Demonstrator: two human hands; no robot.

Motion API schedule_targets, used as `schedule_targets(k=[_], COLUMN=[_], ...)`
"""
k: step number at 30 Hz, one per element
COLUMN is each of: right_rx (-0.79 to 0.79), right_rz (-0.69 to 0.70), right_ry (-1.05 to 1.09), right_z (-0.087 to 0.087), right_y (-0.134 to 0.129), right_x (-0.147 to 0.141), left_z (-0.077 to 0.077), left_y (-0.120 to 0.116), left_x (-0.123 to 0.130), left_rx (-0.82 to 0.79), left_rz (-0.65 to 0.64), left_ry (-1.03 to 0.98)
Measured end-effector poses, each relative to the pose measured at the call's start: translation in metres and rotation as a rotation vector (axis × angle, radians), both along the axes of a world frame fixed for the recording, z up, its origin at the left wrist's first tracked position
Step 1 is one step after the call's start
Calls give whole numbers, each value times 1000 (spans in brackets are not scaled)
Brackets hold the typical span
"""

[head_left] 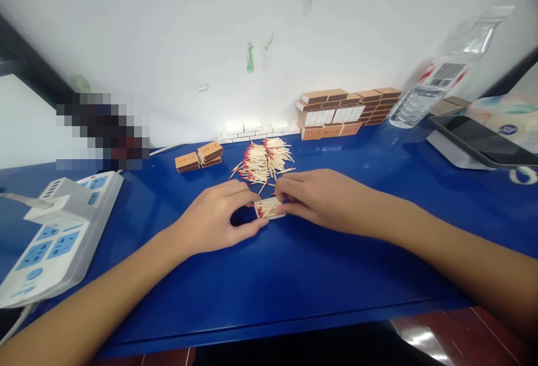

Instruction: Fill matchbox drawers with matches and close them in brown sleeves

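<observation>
A small white matchbox tray (270, 209) with several red-tipped matches in it rests on the blue table in front of me. My left hand (222, 213) grips the tray's left end between thumb and fingers. At the tray's right end, my right hand (313, 198) has its thumb and fingers bent close together over the matches; what they pinch, if anything, is hidden. Just behind the tray lies a loose pile of matches (263, 161), a few of them scattered at its near edge.
Brown matchboxes (187, 162) sit behind my left hand. White trays (246, 131) and stacked matchboxes (332, 130) line the wall. A clear bottle (424, 94) and a phone (490, 139) are at the right, a power strip (90, 226) at the left. The table's front edge (269, 329) is nearest me.
</observation>
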State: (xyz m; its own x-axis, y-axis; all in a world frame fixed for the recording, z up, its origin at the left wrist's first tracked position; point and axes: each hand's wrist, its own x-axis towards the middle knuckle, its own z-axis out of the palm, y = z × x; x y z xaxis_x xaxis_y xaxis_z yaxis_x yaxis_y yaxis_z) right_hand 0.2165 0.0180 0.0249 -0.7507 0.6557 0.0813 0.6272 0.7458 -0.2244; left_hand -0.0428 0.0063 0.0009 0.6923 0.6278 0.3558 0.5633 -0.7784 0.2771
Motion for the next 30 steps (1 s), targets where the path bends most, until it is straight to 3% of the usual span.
schedule_targets(k=[10, 18, 23, 30], right_rx=[-14, -20, -35, -50], right_rz=[37, 23, 37, 38], right_ry=[-1, 152, 108, 51], right_z=[-5, -13, -19, -13], right_y=[-1, -1, 0, 1], right_x=[-2, -10, -14, -9], left_z=[0, 1, 1, 0], left_y=[0, -1, -1, 0], left_x=[0, 1, 1, 1], left_rx=[4, 1, 3, -10], left_rz=[-12, -15, -17, -10], left_ry=[-14, -14, -7, -1])
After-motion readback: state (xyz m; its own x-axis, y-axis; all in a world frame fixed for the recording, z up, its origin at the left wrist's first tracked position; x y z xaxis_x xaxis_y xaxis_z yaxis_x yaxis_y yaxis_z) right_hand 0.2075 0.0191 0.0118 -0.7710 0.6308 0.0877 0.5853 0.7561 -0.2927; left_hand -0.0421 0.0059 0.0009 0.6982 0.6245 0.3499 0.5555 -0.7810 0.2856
